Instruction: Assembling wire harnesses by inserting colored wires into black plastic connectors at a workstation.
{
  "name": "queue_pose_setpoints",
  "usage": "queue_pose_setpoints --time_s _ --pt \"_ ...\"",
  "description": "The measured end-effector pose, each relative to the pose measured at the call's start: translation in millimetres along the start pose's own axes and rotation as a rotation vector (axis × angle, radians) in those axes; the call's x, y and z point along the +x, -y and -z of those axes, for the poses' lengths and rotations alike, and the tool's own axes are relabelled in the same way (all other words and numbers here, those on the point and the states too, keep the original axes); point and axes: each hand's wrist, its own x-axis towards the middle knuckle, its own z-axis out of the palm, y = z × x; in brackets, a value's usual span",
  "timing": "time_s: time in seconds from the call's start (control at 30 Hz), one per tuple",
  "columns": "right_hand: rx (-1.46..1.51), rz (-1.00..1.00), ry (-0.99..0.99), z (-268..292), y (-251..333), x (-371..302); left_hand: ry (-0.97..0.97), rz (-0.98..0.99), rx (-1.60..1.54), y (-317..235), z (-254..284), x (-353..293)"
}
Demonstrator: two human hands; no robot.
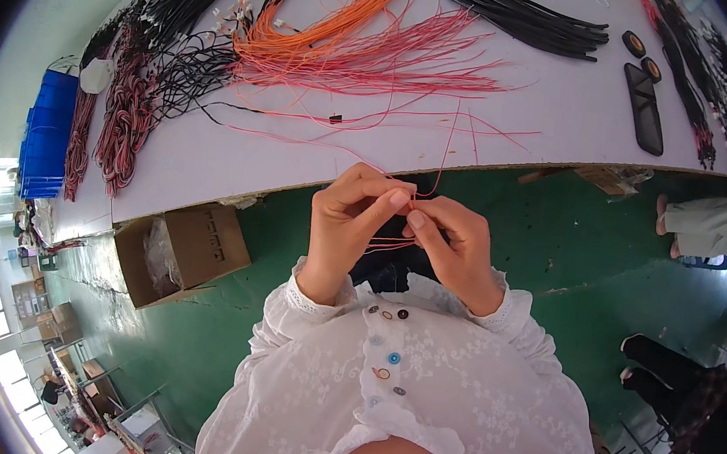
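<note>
Just off the table's front edge, my left hand [354, 217] and my right hand [456, 245] meet, thumbs and forefingers pinched on thin red wires [386, 244]. The fingertips almost touch, so the exact spot being gripped is hidden. One red wire rises from the pinch and loops onto the table; others hang below, between the palms. Further wire runs left across the tabletop toward a small black piece [335, 119]. Beyond it lies a fanned bundle of red wires [379, 62], with a bundle of orange wires [339, 28] behind.
Black cables [523, 19] lie at the back of the white table [239, 158], with twisted red-black bundles [128, 126] at left. A black tray-like object [643, 109] rests at right. Blue bins [47, 135] stand far left, a cardboard box [204, 242] below. Other people's legs [713, 227] show at right.
</note>
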Motion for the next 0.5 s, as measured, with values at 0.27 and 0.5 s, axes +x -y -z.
queue_pose_setpoints --time_s 0.27,0.5 --pt "0.283 -0.120 0.077 7 0 0 0.277 0.166 -0.244 -1 9 12" --pt "0.345 -0.220 0.015 10 11 -1 0.174 -0.022 0.093 4 1 10"
